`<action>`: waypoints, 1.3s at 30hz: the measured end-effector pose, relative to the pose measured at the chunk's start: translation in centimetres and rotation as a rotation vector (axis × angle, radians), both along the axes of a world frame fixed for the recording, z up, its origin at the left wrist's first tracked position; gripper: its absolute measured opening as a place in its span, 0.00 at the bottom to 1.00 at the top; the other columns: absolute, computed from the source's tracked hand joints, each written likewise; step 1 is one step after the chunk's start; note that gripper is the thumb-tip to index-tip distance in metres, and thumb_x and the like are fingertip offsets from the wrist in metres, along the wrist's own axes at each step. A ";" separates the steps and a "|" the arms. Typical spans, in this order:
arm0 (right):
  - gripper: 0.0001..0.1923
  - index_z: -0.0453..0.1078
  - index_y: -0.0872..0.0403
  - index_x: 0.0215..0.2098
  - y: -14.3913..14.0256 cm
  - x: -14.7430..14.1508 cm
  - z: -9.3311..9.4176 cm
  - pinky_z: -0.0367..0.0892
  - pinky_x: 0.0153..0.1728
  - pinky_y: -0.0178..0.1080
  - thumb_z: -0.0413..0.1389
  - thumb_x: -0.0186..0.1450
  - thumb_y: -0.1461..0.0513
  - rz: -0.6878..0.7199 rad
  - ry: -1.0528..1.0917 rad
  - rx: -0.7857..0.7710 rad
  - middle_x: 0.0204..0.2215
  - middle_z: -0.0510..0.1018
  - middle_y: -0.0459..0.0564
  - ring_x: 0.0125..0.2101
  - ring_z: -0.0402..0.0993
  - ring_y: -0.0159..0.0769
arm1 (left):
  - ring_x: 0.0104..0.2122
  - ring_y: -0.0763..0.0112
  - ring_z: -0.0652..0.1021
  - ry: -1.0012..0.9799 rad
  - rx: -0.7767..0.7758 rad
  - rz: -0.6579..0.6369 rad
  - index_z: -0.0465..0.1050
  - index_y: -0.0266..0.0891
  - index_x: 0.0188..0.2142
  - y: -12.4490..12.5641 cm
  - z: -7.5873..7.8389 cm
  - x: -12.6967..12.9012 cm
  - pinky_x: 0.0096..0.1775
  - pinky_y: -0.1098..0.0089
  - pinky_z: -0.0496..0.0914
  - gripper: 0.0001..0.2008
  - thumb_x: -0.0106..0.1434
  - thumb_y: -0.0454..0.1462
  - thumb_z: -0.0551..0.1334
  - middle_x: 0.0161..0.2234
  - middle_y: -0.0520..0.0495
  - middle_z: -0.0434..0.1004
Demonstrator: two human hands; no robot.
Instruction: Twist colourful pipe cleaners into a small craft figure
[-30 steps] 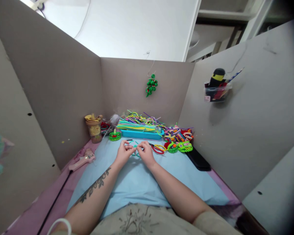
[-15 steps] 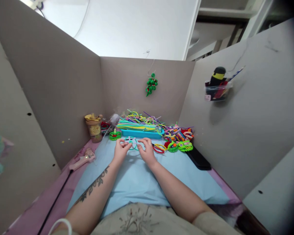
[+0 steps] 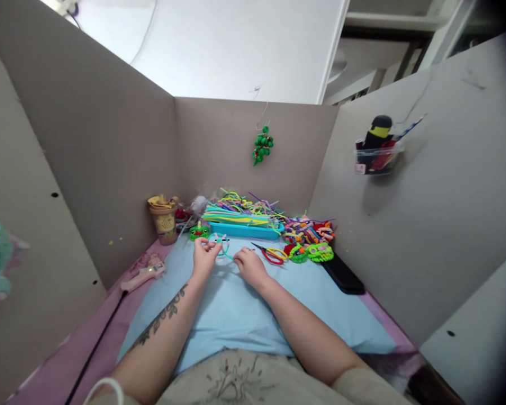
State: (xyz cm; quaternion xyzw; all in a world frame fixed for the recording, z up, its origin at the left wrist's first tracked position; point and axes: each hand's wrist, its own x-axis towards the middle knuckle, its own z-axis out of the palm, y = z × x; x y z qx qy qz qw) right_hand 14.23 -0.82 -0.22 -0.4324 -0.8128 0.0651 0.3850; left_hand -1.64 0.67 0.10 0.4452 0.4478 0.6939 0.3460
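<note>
Above the blue sheet, my left hand [image 3: 206, 256] pinches a small round frame [image 3: 224, 241] of turquoise and pale pipe cleaners by its left side. A loose turquoise pipe cleaner [image 3: 229, 257] runs from the frame to my right hand [image 3: 249, 264], whose fingers are closed on its end. Just right of that hand lie scissors [image 3: 274, 256] with red and yellow handles, blades pointing left. Beyond the left hand sits a green pipe-cleaner figure [image 3: 199, 232] with eyes. My fingers hide part of the frame.
A blue tray [image 3: 244, 230] of pipe cleaners stands at the back. Finished colourful pieces [image 3: 320, 252] and a black case [image 3: 343, 274] lie to the right. At left are a lidded cup [image 3: 165, 225] and a pink glue gun [image 3: 143, 275] with its cord. Grey panels enclose three sides.
My right hand has drawn away to the right and down from the frame, pulling the turquoise pipe cleaner's end. The scissors' blades now show. My left hand keeps hold of the frame.
</note>
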 end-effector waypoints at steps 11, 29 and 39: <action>0.11 0.70 0.51 0.30 -1.2 0.6 1.0 0.60 0.41 0.43 0.47 0.60 0.66 0.043 0.205 0.220 0.30 0.68 0.51 0.37 0.63 0.39 | 0.22 0.75 0.73 0.156 0.029 0.042 0.54 0.42 0.34 -0.1 -0.2 0.0 0.28 0.74 0.65 0.21 0.46 0.39 0.65 0.22 0.57 0.70; 0.04 0.71 0.53 0.30 0.7 -0.5 -0.1 0.62 0.41 0.39 0.55 0.56 0.61 0.013 0.493 0.010 0.32 0.69 0.48 0.38 0.66 0.36 | 0.21 0.76 0.73 0.029 -0.069 -0.269 0.54 0.41 0.33 -0.2 -1.0 1.5 0.26 0.76 0.62 0.24 0.43 0.41 0.68 0.21 0.59 0.69; 0.06 0.67 0.54 0.23 1.8 0.9 0.3 0.61 0.35 0.35 0.57 0.53 0.59 0.010 0.571 -0.134 0.36 0.66 0.48 0.39 0.66 0.36 | 0.17 0.80 0.68 0.095 -0.110 -0.486 0.53 0.41 0.33 -1.1 -0.2 1.6 0.24 0.78 0.60 0.24 0.43 0.39 0.68 0.18 0.62 0.65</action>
